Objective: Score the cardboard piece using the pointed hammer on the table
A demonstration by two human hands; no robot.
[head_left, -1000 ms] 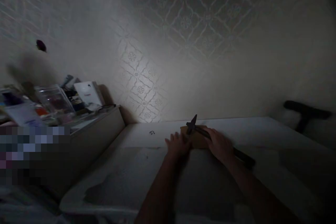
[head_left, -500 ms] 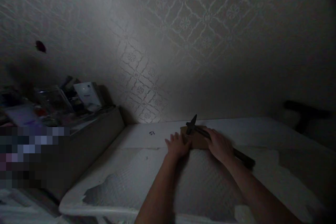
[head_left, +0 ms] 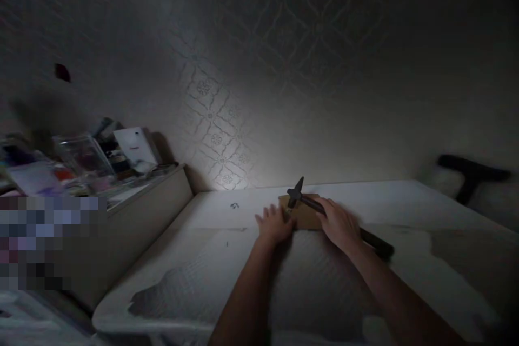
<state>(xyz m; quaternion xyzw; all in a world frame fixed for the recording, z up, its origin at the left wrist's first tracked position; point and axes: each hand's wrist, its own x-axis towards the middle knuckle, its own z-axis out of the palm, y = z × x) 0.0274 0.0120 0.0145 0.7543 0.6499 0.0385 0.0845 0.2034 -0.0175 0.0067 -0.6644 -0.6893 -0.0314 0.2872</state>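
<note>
My right hand (head_left: 338,223) is wrapped round the handle of a hammer (head_left: 310,204). The hammer's dark head lies over the left part of a small brown cardboard piece (head_left: 308,217) on the table. At the cardboard's left edge is my left hand (head_left: 273,224), its outer fingers fanned out over the white surface. Its thumb and index finger come together just under the hammer head. Whatever they pinch there is too small and dark to make out.
A few small dark bits (head_left: 234,205) lie left of my hands on the white table (head_left: 211,208), whose covering is torn. At left, a cabinet (head_left: 150,211) carries a white box (head_left: 135,146) and clutter. Patterned wallpaper (head_left: 219,119) rises behind. A dark T-shaped object (head_left: 472,173) is at right.
The light has shifted: the upper wall is darker and the tabletop brighter. Both hands, the hammer and the cardboard are in nearly the same places.
</note>
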